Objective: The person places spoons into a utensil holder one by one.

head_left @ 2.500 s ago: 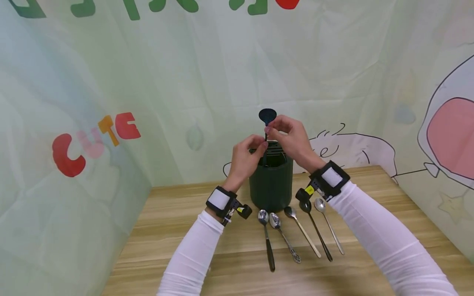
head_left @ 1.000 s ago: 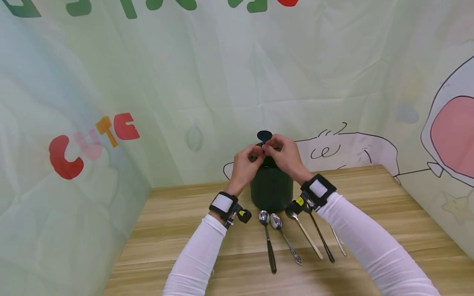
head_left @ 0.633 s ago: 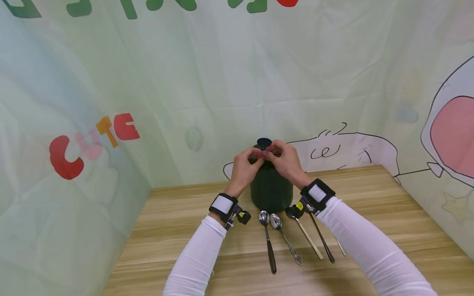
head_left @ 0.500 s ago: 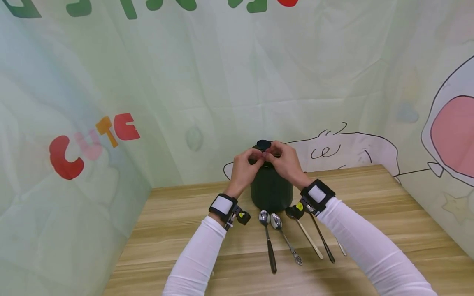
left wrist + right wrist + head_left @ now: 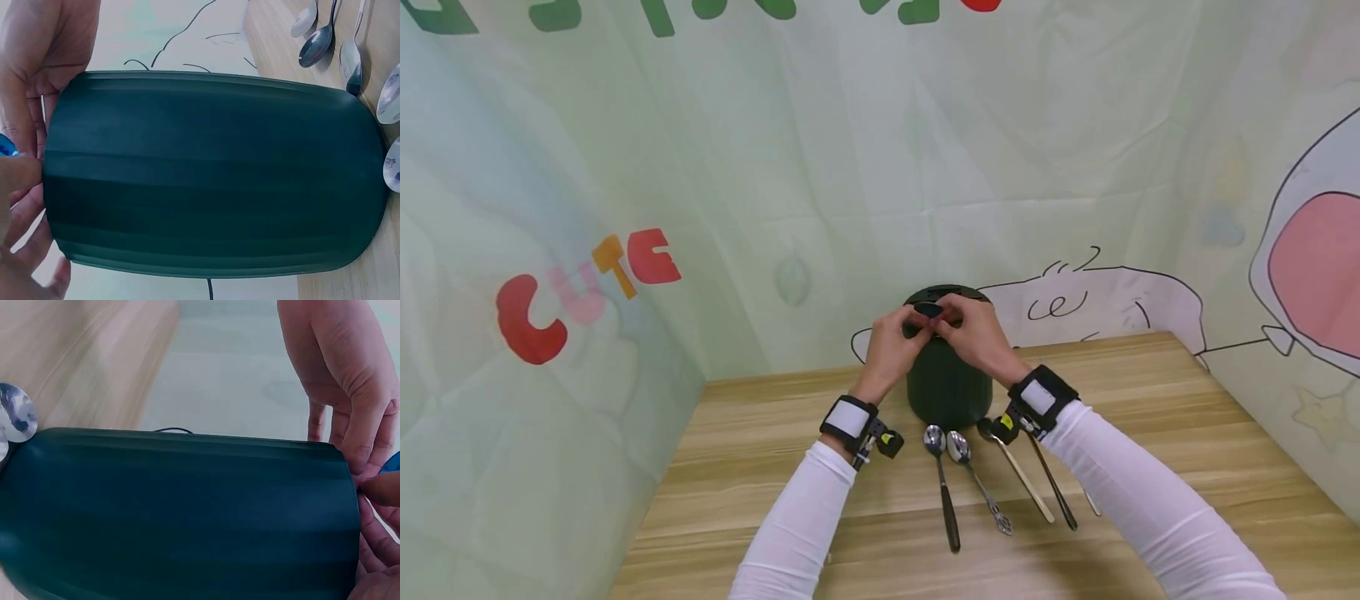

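The left hand (image 5: pixel 892 348) and right hand (image 5: pixel 976 335) pinched a dark spoon (image 5: pixel 928 309) at a green container (image 5: pixel 950 387); printed cloth (image 5: pixel 820 167) walled the wood-grain table (image 5: pixel 737 433) left, right and far.

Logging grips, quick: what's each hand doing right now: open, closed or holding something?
Left hand: closed, pinching the dark-blue spoon at the mouth of the green container.
Right hand: closed, pinching the same spoon.
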`<control>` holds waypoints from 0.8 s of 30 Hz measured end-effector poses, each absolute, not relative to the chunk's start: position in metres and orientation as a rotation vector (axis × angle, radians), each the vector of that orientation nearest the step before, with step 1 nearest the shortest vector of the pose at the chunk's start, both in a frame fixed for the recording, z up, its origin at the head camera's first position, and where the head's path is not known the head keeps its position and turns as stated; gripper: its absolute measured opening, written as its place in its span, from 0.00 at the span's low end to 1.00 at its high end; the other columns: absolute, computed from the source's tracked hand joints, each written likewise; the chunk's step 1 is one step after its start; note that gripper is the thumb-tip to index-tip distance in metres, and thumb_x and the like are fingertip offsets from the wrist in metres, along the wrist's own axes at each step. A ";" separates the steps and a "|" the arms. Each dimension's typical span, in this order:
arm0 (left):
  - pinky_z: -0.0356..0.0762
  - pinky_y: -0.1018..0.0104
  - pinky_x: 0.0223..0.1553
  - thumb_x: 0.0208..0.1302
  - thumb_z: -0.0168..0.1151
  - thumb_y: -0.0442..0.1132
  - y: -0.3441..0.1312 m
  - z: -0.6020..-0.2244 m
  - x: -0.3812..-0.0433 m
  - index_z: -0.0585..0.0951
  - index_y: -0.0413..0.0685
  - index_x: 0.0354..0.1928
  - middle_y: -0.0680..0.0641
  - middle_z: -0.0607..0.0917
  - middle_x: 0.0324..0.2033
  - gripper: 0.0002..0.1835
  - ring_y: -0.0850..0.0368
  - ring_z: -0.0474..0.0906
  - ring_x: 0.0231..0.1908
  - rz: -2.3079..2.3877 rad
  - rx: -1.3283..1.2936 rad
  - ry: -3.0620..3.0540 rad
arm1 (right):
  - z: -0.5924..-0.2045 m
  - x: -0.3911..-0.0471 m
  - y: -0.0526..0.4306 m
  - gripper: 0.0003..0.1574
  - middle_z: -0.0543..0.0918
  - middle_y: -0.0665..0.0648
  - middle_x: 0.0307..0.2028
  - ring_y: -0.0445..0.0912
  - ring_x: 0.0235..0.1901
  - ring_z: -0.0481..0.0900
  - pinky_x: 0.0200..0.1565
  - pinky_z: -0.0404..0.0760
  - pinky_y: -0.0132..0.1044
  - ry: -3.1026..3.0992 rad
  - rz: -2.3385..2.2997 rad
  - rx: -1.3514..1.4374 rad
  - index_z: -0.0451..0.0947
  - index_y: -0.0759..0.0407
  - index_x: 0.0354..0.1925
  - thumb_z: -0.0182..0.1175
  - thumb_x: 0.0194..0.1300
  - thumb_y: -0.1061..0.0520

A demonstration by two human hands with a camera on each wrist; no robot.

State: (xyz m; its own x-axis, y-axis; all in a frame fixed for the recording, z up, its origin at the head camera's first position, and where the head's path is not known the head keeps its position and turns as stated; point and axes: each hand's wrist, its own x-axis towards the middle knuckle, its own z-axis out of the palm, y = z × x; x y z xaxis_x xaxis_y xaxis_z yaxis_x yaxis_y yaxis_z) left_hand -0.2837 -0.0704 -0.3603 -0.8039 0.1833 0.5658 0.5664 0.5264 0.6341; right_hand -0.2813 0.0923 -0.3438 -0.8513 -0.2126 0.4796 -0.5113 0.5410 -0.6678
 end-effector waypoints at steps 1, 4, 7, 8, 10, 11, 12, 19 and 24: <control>0.80 0.51 0.49 0.63 0.66 0.37 -0.071 -0.360 -0.284 0.83 0.42 0.37 0.44 0.89 0.35 0.05 0.50 0.85 0.43 -1.196 -0.611 -2.338 | -0.344 -0.281 0.092 0.10 0.88 0.60 0.36 0.51 0.38 0.86 0.40 0.83 0.45 -2.446 1.201 0.602 0.81 0.60 0.45 0.63 0.64 0.62; 0.80 0.51 0.50 0.63 0.66 0.36 -0.071 -0.361 -0.284 0.83 0.43 0.38 0.44 0.89 0.35 0.05 0.50 0.85 0.43 -1.203 -0.607 -2.336 | -0.343 -0.280 0.092 0.10 0.88 0.61 0.36 0.51 0.36 0.86 0.38 0.82 0.44 -2.461 1.159 0.609 0.82 0.61 0.45 0.62 0.64 0.62; 0.80 0.51 0.51 0.63 0.67 0.36 -0.071 -0.362 -0.283 0.83 0.43 0.40 0.44 0.89 0.34 0.06 0.50 0.85 0.42 -1.215 -0.598 -2.335 | -0.342 -0.279 0.092 0.10 0.88 0.61 0.35 0.51 0.35 0.85 0.37 0.81 0.43 -2.478 1.129 0.610 0.82 0.62 0.45 0.62 0.64 0.62; 0.79 0.51 0.51 0.63 0.67 0.35 -0.072 -0.362 -0.283 0.83 0.43 0.41 0.44 0.89 0.34 0.06 0.50 0.85 0.42 -1.216 -0.596 -2.337 | -0.341 -0.279 0.092 0.10 0.88 0.61 0.35 0.51 0.35 0.85 0.37 0.81 0.42 -2.482 1.122 0.611 0.82 0.61 0.45 0.62 0.64 0.62; 0.79 0.51 0.51 0.63 0.67 0.36 -0.072 -0.362 -0.283 0.83 0.44 0.41 0.45 0.89 0.34 0.07 0.50 0.85 0.42 -1.209 -0.590 -2.347 | -0.341 -0.278 0.092 0.09 0.88 0.60 0.34 0.51 0.35 0.85 0.36 0.80 0.42 -2.483 1.116 0.617 0.82 0.61 0.44 0.63 0.64 0.62; 0.80 0.51 0.51 0.63 0.67 0.36 -0.072 -0.361 -0.283 0.83 0.44 0.41 0.45 0.89 0.34 0.07 0.50 0.85 0.43 -1.201 -0.588 -2.354 | -0.341 -0.278 0.092 0.09 0.88 0.60 0.34 0.51 0.35 0.85 0.36 0.80 0.42 -2.482 1.113 0.620 0.82 0.61 0.43 0.63 0.64 0.62; 0.80 0.52 0.51 0.63 0.66 0.36 -0.072 -0.361 -0.283 0.83 0.44 0.42 0.45 0.89 0.35 0.07 0.50 0.85 0.43 -1.193 -0.586 -2.360 | -0.341 -0.278 0.092 0.09 0.88 0.60 0.33 0.51 0.34 0.84 0.36 0.80 0.42 -2.480 1.111 0.624 0.82 0.61 0.43 0.63 0.64 0.62; 0.77 0.61 0.39 0.64 0.63 0.31 -0.073 -0.359 -0.280 0.82 0.43 0.48 0.43 0.88 0.37 0.11 0.50 0.84 0.41 -1.164 -0.590 -2.406 | -0.342 -0.279 0.093 0.09 0.88 0.60 0.34 0.51 0.36 0.85 0.38 0.82 0.45 -2.484 1.082 0.630 0.81 0.61 0.42 0.64 0.62 0.64; 0.70 0.68 0.34 0.64 0.61 0.30 -0.074 -0.357 -0.278 0.82 0.43 0.49 0.42 0.88 0.38 0.12 0.50 0.83 0.38 -1.154 -0.597 -2.430 | -0.343 -0.280 0.093 0.09 0.88 0.60 0.35 0.52 0.37 0.86 0.39 0.83 0.45 -2.507 1.078 0.613 0.81 0.60 0.42 0.65 0.61 0.63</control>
State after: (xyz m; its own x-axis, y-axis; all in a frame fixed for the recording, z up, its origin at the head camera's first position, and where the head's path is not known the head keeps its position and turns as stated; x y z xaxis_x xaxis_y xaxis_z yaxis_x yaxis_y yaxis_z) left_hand -0.2783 -0.0742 -0.3571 -0.8359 0.2107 0.5069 0.5259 0.5719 0.6296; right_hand -0.2796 0.0928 -0.3426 -0.8479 -0.2514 0.4668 -0.5117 0.6185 -0.5964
